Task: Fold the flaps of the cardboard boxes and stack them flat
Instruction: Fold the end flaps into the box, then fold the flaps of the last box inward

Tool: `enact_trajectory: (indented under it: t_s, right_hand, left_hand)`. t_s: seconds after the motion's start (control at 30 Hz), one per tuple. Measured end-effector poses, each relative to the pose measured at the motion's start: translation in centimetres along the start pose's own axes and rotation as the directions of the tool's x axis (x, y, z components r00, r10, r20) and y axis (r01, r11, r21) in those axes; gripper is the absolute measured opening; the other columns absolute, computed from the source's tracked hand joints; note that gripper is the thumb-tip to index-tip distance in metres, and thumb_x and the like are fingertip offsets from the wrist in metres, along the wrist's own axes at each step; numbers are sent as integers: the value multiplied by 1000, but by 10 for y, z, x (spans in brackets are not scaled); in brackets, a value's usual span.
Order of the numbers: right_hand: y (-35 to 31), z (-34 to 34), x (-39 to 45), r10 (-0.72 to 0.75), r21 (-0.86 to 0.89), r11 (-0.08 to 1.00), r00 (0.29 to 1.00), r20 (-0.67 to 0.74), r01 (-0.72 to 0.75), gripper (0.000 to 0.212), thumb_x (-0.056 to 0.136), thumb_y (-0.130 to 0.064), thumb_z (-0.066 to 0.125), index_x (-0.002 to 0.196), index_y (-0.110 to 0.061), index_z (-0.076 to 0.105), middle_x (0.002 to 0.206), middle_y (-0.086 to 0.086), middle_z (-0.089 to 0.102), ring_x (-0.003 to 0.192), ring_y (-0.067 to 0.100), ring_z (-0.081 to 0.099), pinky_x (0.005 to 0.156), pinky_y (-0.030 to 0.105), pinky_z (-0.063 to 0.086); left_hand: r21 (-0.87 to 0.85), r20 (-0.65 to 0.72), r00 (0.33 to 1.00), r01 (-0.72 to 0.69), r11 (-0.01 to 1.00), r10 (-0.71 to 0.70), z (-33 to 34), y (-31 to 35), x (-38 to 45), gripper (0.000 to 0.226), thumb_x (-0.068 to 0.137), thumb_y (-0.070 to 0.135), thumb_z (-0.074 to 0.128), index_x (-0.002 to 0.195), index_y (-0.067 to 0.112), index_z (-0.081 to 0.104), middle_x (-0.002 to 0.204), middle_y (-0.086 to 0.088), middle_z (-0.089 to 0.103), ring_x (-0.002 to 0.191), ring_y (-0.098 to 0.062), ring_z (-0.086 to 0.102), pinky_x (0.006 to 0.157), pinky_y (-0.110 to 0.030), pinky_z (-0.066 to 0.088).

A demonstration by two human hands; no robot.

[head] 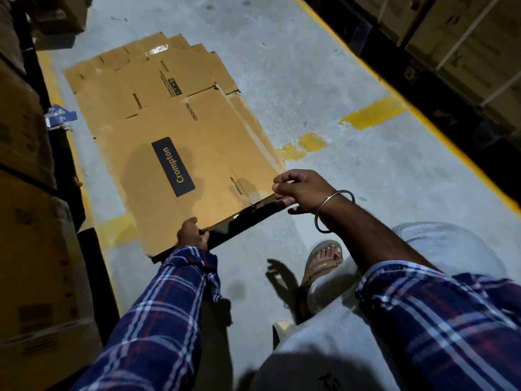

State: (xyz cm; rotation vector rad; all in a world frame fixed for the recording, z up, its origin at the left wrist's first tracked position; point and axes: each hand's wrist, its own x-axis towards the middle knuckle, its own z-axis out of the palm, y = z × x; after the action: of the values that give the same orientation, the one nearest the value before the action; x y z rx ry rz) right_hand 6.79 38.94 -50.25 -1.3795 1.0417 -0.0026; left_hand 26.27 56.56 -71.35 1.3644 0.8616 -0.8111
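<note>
- Flattened Crompton box [180, 170] held low over the concrete floor [324, 80], far end lying on the stack of flat boxes [146, 71], near edge lifted.
- Left hand [191, 234] gripping the near edge close to its left corner, thumb on top, fingers [204, 238] curled under the board.
- Right hand [300, 190] at the near right corner, fingers [282, 187] bent and narrow; touching or pinching the cardboard there, though a firm hold cannot be told for sure.
- Step in hand, by the look of it: laying this box flat onto the stack.
- To do well: keep both hands level so the board does not twist, and lower the near edge slowly.
- Line up the long edges with the box below before letting go; the pieces underneath already sit fanned and askew.
- Check that no flap is tucked under the near edge, since a dark gap shows beneath it; flatten any loose flap first.
- Slide fingers out sideways at the end to avoid dragging the board off line.
- Mind the sandalled foot [321, 261] near the right corner, and the stored cartons [31, 249] close on the left side.
</note>
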Motion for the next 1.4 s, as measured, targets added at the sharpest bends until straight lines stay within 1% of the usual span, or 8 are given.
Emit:
enact_trajectory:
  t_s: [0.2, 0.3, 0.4, 0.57, 0.73, 1.0, 1.1, 1.4]
  right_hand:
    - [0, 3, -3, -56, -102, 993, 998, -13, 55, 19, 93, -12, 69, 110, -4, 68, 85, 11, 63, 73, 23, 56, 56, 25, 43]
    - [-7, -2, -14, -145, -94, 987, 982, -124, 134, 7, 91, -14, 72, 98, -12, 72, 84, 11, 72, 66, 20, 66, 53, 22, 45]
    - [-22, -17, -43, -277, -74, 961, 929, -245, 267, 7, 92, -15, 69, 97, -12, 74, 87, 10, 77, 72, 22, 74, 59, 19, 46]
    - [-37, -77, -115, -438, -5, 884, 824, -360, 468, 11, 96, -14, 64, 98, -13, 74, 86, 9, 77, 71, 16, 72, 60, 24, 49]
    - [-5, -176, -195, -438, -39, 865, 714, -546, 501, 12, 98, -14, 62, 101, -13, 74, 86, 8, 76, 71, 15, 70, 61, 26, 47]
    - [149, -339, -351, -151, -26, 976, 595, -790, 214, 12, 98, -15, 64, 104, -11, 73, 89, 8, 76, 72, 12, 70, 58, 17, 48]
    - [234, -390, -430, -18, 42, 991, 438, -899, 128, 9, 97, -16, 66, 101, -13, 74, 85, 5, 76, 69, 9, 70, 60, 23, 48]
    - [529, -434, -549, 610, 598, 788, -57, -790, 145, 13, 96, -11, 67, 85, -7, 73, 88, 22, 68, 84, 29, 61, 75, 41, 51]
  left_hand:
    - [183, 208, 976, -99, 978, 60, 24, -12, -51, 41, 103, 21, 55, 139, 1, 50, 131, -24, 61, 89, -27, 66, 91, -41, 55]
    - [226, 339, 922, -273, 935, 187, 42, -17, -100, 27, 103, 15, 55, 126, 3, 61, 120, -18, 72, 103, -26, 71, 98, -43, 55]
    - [257, 432, 839, -467, 846, 332, 65, -17, -163, 20, 101, 15, 55, 115, 9, 67, 108, -10, 77, 97, -22, 73, 84, -34, 57]
    - [195, 730, 566, -709, 677, 383, 109, -29, -274, 19, 103, 21, 56, 114, 10, 68, 103, -10, 77, 81, -20, 65, 69, -31, 49]
    - [134, 944, 252, -882, 452, 212, 160, -79, -387, 17, 101, 25, 59, 105, 18, 74, 95, -1, 78, 76, -12, 65, 69, -31, 45]
    - [-45, 956, -116, -965, 257, -268, 199, -261, -524, 11, 97, 29, 65, 97, 23, 75, 93, 4, 77, 75, -12, 71, 63, -20, 45]
    - [-101, 878, -198, -967, 236, -436, 194, -351, -569, 20, 87, 41, 63, 94, 26, 74, 92, 6, 77, 78, -16, 73, 65, -25, 48]
    - [77, 571, -93, -983, 165, -816, 168, -596, -618, 20, 99, 33, 63, 100, 17, 76, 98, 5, 78, 86, -10, 72, 76, -31, 51]
